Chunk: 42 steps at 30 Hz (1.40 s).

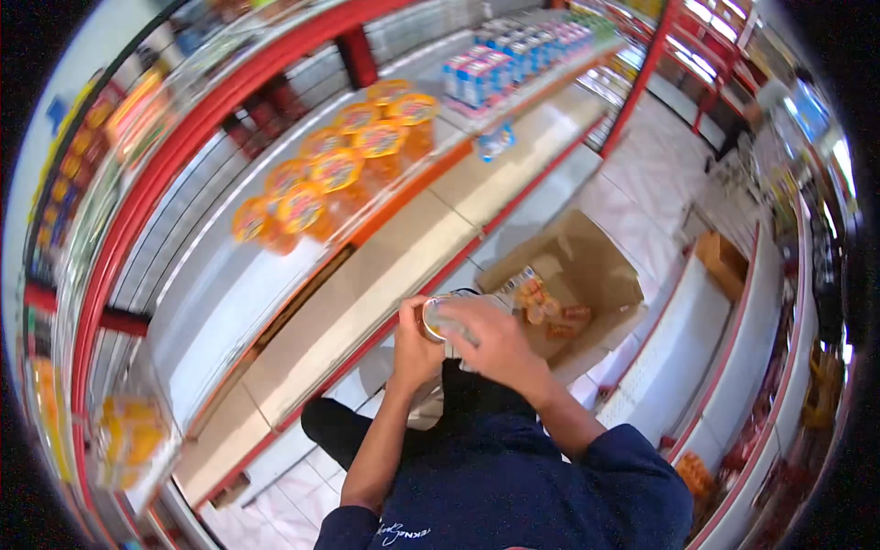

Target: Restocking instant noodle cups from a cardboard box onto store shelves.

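Observation:
My left hand point(418, 347) grips a small round container point(434, 317) by its side, in front of my lap. Over the top of it lies my right hand point(491, 340), its fingers curled and blurred around a greyish item that could be a cloth. An open cardboard box point(584, 275) stands just beyond my right hand, with orange-and-white packs point(540, 299) inside. On the shelf to the left are several orange-lidded plastic cups point(333, 170), grouped in rows. What the container holds is hidden.
Blue, white and pink cartons point(478, 75) stand farther along the shelf point(227, 275). A red upright post point(639, 82) marks its far end. Low shelves point(660, 357) run along the right, with a small brown box point(720, 265). A person point(753, 113) is at the far right.

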Tool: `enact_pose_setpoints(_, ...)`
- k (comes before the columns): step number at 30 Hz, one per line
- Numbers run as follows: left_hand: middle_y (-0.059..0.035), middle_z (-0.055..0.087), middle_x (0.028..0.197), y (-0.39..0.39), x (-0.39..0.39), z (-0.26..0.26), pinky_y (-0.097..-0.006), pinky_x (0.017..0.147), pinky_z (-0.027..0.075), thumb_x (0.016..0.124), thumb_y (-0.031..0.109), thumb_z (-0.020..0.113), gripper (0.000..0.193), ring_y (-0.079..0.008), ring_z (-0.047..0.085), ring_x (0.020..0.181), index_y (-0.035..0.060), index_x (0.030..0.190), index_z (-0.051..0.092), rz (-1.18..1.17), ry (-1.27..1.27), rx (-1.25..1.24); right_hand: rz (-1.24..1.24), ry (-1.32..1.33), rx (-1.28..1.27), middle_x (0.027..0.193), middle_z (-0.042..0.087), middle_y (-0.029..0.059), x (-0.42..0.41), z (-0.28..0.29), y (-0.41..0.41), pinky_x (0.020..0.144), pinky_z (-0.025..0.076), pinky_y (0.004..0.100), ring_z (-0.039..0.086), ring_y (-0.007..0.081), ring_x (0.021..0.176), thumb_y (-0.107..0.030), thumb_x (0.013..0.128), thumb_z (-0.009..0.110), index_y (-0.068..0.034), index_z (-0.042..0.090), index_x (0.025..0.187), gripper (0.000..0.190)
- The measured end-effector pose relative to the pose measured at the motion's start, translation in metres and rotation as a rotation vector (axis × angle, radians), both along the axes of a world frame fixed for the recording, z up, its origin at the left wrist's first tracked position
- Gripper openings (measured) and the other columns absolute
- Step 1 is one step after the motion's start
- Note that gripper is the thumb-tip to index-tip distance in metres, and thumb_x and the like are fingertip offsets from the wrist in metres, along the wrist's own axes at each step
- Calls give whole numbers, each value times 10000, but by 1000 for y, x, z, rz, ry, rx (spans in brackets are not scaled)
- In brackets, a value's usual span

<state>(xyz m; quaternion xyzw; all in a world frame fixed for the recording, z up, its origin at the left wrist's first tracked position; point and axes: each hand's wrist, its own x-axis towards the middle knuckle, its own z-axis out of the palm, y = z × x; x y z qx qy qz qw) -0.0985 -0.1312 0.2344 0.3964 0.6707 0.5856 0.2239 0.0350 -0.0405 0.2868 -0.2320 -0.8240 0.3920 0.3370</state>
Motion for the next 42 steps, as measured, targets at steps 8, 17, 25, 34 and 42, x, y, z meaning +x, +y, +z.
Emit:
enact_pose_setpoints(8, -73, 611, 1094, -78, -26, 26, -307, 910, 477, 756, 103, 808, 518, -160, 587, 1035, 17, 1178, 522, 73, -44, 187, 507, 43, 349, 1360, 586, 115, -46, 21, -29, 1136, 301, 535, 504, 302, 1324, -105, 856, 625, -90, 612, 1303, 447)
enact_pose_setpoints(17, -115, 611, 1176, -135, -41, 39, -325, 942, 476, 629, 53, 817, 619, -221, 601, 1082, -14, 1199, 586, 233, 41, 172, 502, 103, 501, 1413, 539, 156, -61, 20, -102, 1105, 380, 473, 482, 353, 1336, -125, 917, 582, -47, 603, 1321, 412)
enact_pose_setpoints(25, -46, 628, 1132, -151, -31, 46, -294, 931, 473, 671, 154, 883, 709, -131, 592, 1046, -3, 1279, 554, 65, -299, 356, 774, 195, 215, 1362, 564, 219, -73, 42, -86, 1086, 396, 461, 519, 353, 1303, -145, 917, 589, 35, 533, 1323, 447)
enact_pose_setpoints(34, -100, 613, 1245, -129, -25, 31, -299, 973, 469, 876, 371, 751, 667, -168, 598, 1117, -30, 1338, 486, 301, -559, 631, 378, 405, 267, 1415, 434, 361, -73, -19, -128, 1093, 371, 509, 454, 483, 1323, -147, 907, 599, 98, 443, 1364, 542)
enact_pose_setpoints(42, -113, 524, 1368, -135, -23, 45, -333, 1034, 430, 951, 443, 633, 654, -206, 529, 1225, 20, 1391, 397, 277, -552, 719, 483, 392, 111, 1386, 495, 310, -91, 5, -121, 1053, 431, 457, 492, 443, 1304, -96, 894, 601, 86, 452, 1391, 550)
